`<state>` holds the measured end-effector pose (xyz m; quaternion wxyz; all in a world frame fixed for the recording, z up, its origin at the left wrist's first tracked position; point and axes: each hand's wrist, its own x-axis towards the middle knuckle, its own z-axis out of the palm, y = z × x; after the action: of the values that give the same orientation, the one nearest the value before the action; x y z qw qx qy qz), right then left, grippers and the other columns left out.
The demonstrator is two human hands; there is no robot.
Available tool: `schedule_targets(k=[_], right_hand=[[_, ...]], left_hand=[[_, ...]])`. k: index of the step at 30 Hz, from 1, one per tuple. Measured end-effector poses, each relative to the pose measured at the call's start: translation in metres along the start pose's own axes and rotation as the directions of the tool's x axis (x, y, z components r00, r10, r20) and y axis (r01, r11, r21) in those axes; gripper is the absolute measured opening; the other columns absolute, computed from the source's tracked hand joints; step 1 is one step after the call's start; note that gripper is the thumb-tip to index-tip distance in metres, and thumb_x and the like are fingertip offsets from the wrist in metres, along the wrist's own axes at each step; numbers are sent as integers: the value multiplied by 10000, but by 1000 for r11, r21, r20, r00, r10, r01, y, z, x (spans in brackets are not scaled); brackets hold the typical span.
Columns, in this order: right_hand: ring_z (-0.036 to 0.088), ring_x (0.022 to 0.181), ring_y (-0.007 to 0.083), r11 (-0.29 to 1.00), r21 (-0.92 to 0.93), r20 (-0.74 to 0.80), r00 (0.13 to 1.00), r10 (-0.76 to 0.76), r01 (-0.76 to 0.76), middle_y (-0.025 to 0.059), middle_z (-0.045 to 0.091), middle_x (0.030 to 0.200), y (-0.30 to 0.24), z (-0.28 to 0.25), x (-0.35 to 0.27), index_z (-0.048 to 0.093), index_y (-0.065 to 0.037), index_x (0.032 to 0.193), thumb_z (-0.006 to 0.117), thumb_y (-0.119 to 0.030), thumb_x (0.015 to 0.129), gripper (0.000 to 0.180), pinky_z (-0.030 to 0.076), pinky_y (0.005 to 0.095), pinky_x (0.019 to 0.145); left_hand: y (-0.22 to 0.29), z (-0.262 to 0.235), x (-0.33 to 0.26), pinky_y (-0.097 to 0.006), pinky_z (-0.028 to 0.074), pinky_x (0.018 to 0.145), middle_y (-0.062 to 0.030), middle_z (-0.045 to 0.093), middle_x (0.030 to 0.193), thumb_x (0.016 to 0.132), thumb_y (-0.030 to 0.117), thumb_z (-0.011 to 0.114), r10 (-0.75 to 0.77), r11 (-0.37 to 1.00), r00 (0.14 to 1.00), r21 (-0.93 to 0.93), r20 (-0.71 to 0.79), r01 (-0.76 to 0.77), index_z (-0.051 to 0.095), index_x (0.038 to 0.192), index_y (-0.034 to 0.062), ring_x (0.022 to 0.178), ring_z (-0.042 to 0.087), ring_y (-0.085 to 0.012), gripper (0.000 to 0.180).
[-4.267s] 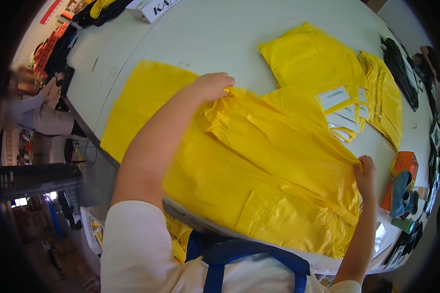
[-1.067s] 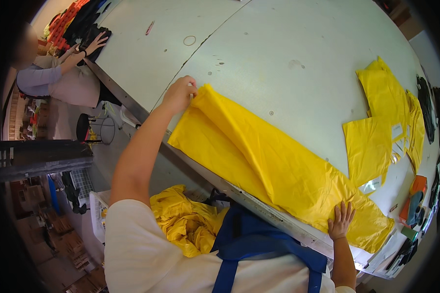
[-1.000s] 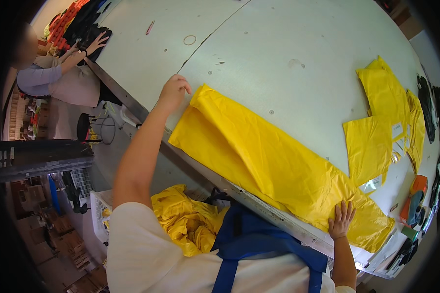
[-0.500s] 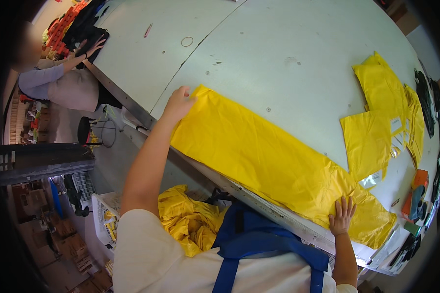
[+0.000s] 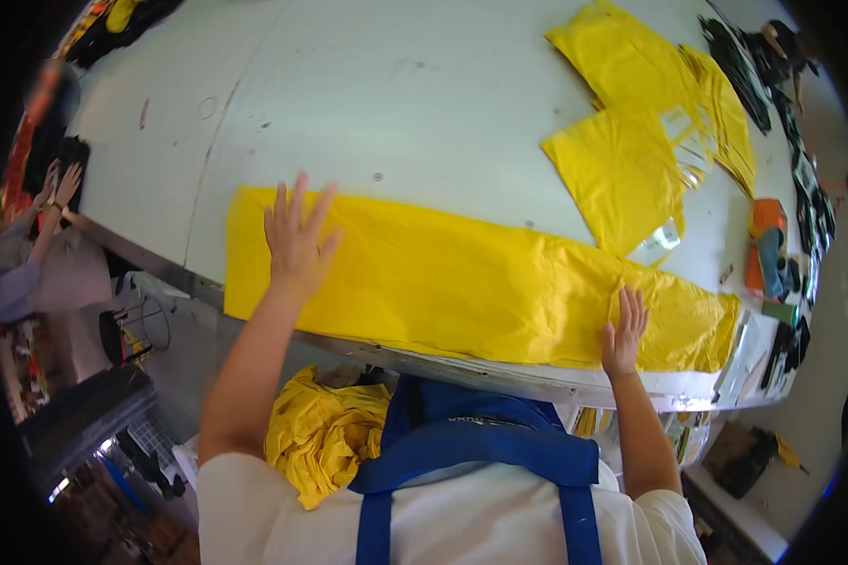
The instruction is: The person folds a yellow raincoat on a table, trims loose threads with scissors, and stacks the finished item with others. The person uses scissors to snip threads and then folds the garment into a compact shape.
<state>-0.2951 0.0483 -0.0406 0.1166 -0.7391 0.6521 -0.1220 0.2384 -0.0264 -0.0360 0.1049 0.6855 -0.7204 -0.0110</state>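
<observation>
A long strip of folded, shiny yellow fabric lies along the near edge of the pale table. It is smooth at the left and wrinkled towards the right end. My left hand is over its left part with fingers spread, slightly blurred; whether it touches the fabric I cannot tell. Towards the right end my right hand rests on the strip near its front edge, fingers stretched out. Neither hand grips anything.
Several folded yellow pieces with clear plastic packets lie at the back right. Near them are an orange box and dark items. Crumpled yellow fabric bunches below the table edge by my blue apron. Another person's hands are at far left.
My left hand has left the strip's left corner and moved inward, its fingers now spread. The strip lies straighter along the edge in view, as my head has turned. My right hand stays near the right end.
</observation>
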Motion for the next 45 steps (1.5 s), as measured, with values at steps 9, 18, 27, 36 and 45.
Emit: schedule_targets(k=[9,18,27,36,45], right_hand=[[74,1410,394,899,-336,-11,956,293,-279,125,150,1538,16,22,-13,288,-197,1457,396,-440,931,589,33,617,1080],[115,1405,384,968,-215,36,989,142,-131,196,150,1521,-31,25,-8,268,-1,1426,479,-425,901,707,96,493,1121],[148,1395,398,997,16,134,988,-76,74,245,194,1491,-51,15,-32,261,36,1406,653,-620,692,1046,121,499,1118],[193,1390,376,997,13,72,994,-80,79,236,224,1485,-42,21,-52,266,31,1406,741,-536,637,1067,169,473,1118],[245,1373,367,969,204,-101,987,-122,141,237,283,1459,-12,32,-62,332,-7,1395,602,-340,787,744,187,442,1125]], left_hand=[[-41,30,-62,-522,173,1101,-155,247,1487,876,293,582,-161,978,982,115,-96,171,349,1415,171,1355,239,-366,600],[85,-5,-137,-389,345,1040,-121,470,1202,943,254,561,-701,-588,278,-753,657,295,400,1282,-5,1151,442,-236,456],[81,9,-134,-352,455,900,-64,567,1028,904,243,625,-508,-756,315,-590,802,283,528,1159,41,999,542,-218,340],[120,-25,-99,-418,450,927,-82,567,1206,866,42,583,-659,-567,513,-811,551,143,499,1243,63,1110,536,-263,387],[412,-171,6,-386,521,808,-108,640,1009,876,39,535,221,118,975,-993,2,-25,591,1080,-22,914,627,-215,220]])
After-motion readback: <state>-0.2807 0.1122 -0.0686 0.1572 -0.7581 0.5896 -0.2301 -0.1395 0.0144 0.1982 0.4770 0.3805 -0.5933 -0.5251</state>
